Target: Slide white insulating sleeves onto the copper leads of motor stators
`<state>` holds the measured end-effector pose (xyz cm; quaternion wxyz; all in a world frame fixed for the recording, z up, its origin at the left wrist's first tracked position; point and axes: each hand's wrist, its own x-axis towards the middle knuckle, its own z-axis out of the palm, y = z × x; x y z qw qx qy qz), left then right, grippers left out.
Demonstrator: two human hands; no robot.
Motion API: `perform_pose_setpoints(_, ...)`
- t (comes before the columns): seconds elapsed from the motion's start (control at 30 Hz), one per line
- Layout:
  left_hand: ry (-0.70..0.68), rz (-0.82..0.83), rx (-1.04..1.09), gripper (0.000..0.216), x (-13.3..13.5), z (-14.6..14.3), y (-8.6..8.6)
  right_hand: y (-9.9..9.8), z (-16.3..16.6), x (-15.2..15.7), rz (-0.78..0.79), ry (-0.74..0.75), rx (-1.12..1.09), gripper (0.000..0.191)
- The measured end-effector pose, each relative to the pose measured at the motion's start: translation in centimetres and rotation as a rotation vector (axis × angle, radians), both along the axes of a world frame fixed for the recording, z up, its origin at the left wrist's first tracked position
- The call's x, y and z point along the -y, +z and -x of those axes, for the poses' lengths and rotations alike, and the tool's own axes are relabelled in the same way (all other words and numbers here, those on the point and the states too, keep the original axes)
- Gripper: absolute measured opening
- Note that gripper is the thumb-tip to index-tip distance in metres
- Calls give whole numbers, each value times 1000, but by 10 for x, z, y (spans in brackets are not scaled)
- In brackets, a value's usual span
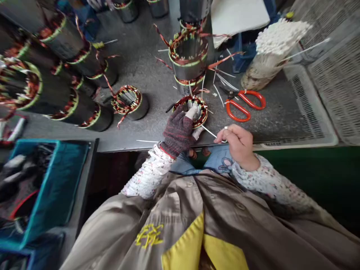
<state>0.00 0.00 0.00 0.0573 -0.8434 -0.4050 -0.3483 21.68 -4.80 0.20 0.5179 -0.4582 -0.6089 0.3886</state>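
My left hand (180,129), in a dark knitted glove, rests on a small motor stator (203,111) with copper windings at the near edge of the grey bench, fingers curled over its rim. My bare right hand (239,144) is just to the right of it, fingers pinched on a thin white strip (208,131) whose tip points toward the stator. A taller stator (189,60) with loose copper leads stands right behind.
Orange-handled scissors (245,105) lie to the right on the bench (157,75). A bundle of white strips (274,41) stands at the back right beside white mesh trays (332,86). Several dark stators (67,101) lie at the left. A blue crate (56,176) sits at the lower left.
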Motion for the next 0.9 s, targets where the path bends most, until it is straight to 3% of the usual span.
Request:
perform_pose_setpoints(0.17, -7, 60, 27, 63, 2, 3, -4, -9, 21, -19, -78, -19, -104, 39)
perform_pose_setpoints(0.4, -132, 316, 450, 53, 5, -3, -7, -12, 36, -33, -5, -5, -50, 44)
perform_pose_setpoints(0.57, -148, 247, 374, 20, 3, -2, 0, 8, 22, -28, -67, 92, 114, 47)
perform_pose_setpoints(0.73, -150, 160, 369, 15, 3, -1, 5, 16, 23, -34, -133, 91, 255, 39)
perform_pose_setpoints(0.9, -198, 117, 295, 19, 1, 2, 9, 9, 27, -46, -55, 43, 343, 29)
